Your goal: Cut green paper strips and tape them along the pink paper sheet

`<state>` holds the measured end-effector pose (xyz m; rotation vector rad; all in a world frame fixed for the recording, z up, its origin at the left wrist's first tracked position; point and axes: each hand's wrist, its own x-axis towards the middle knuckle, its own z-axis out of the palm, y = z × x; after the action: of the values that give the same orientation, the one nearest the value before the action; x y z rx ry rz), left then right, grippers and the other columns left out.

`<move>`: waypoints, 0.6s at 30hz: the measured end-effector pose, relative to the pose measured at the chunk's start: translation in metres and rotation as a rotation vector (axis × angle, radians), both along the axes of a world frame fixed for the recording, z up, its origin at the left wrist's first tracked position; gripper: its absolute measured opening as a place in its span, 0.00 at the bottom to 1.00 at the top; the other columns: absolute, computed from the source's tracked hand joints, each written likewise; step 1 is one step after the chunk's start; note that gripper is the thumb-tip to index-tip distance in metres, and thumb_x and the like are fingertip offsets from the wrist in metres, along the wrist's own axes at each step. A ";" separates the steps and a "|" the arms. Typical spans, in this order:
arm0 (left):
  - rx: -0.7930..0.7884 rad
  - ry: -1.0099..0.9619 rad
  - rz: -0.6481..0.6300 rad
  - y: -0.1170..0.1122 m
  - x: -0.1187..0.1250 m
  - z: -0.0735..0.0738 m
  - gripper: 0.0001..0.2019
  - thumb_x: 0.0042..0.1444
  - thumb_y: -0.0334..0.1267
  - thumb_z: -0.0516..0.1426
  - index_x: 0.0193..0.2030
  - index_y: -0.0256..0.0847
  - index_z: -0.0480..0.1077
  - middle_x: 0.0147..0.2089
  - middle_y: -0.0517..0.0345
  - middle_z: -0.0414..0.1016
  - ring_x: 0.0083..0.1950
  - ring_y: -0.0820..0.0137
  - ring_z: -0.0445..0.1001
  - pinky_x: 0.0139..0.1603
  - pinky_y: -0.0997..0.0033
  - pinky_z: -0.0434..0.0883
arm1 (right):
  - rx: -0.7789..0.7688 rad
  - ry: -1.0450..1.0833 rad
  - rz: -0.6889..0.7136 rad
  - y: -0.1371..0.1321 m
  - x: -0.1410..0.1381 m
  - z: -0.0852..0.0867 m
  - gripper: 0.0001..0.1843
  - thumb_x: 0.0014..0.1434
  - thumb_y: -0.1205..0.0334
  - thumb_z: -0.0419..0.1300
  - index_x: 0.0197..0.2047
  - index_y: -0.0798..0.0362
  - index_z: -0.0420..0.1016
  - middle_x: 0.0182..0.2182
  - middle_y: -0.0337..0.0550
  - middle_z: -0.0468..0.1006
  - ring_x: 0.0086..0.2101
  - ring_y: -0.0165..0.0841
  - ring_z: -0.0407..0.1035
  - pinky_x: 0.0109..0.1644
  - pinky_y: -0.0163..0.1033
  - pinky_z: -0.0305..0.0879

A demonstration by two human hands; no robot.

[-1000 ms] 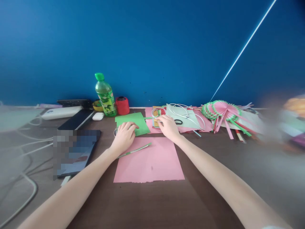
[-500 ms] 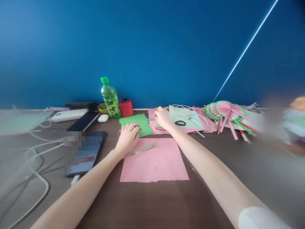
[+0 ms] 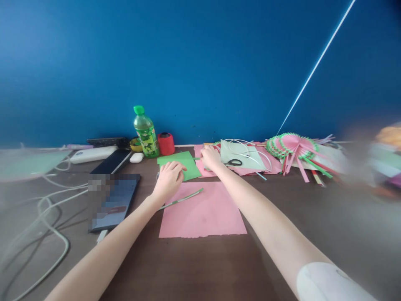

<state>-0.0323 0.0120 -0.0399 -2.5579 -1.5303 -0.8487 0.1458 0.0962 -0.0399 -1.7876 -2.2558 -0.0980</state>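
Over the near edge of a green paper sheet (image 3: 190, 164) rests my left hand (image 3: 170, 177), its fingers loosely bent and a little apart. Its wrist lies by a pink sheet (image 3: 203, 213), on which a narrow green-and-white paper strip (image 3: 184, 197) slants. Farther right, my right hand (image 3: 210, 158) is closed over the stack of pink paper (image 3: 274, 161); its fingertips, and what they pinch, are hidden. Close to that hand, the black handle of what looks like scissors (image 3: 234, 162) lies on a pale green sheet (image 3: 242, 154).
A green bottle (image 3: 146, 136) and a red round container (image 3: 166, 144) stand near the blue wall. Phones (image 3: 115, 205) and white cables (image 3: 59, 234) lie left, beside a white earbud case (image 3: 136, 158). A folded pink-and-green paper craft (image 3: 293, 146) sits at right.
My right hand has shifted slightly left and down over the paper stack. The view has tilted slightly. My left hand stays in nearly the same place.
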 end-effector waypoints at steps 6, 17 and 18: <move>-0.059 -0.050 -0.032 -0.002 0.004 0.009 0.12 0.55 0.30 0.45 0.35 0.41 0.69 0.41 0.56 0.72 0.45 0.64 0.66 0.49 0.61 0.59 | -0.028 -0.014 -0.010 -0.002 0.003 0.004 0.13 0.56 0.67 0.52 0.44 0.54 0.73 0.49 0.55 0.66 0.50 0.44 0.58 0.48 0.44 0.55; -0.204 -0.214 -0.013 0.003 -0.003 0.018 0.12 0.53 0.31 0.46 0.34 0.41 0.69 0.41 0.55 0.73 0.46 0.64 0.69 0.48 0.63 0.64 | 0.002 -0.047 0.063 -0.001 0.004 -0.002 0.15 0.58 0.58 0.54 0.47 0.54 0.71 0.49 0.55 0.64 0.49 0.45 0.57 0.46 0.45 0.56; -0.209 -0.216 -0.022 0.003 -0.003 0.018 0.11 0.52 0.31 0.46 0.34 0.41 0.69 0.40 0.56 0.74 0.45 0.65 0.69 0.48 0.63 0.64 | 0.007 -0.053 0.075 -0.001 0.004 -0.002 0.15 0.58 0.58 0.53 0.45 0.54 0.72 0.48 0.54 0.65 0.49 0.45 0.57 0.46 0.45 0.56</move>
<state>-0.0351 0.0150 -0.0217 -2.7062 -1.7383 -1.0515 0.1503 0.0948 -0.0422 -1.7142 -2.3527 -0.1403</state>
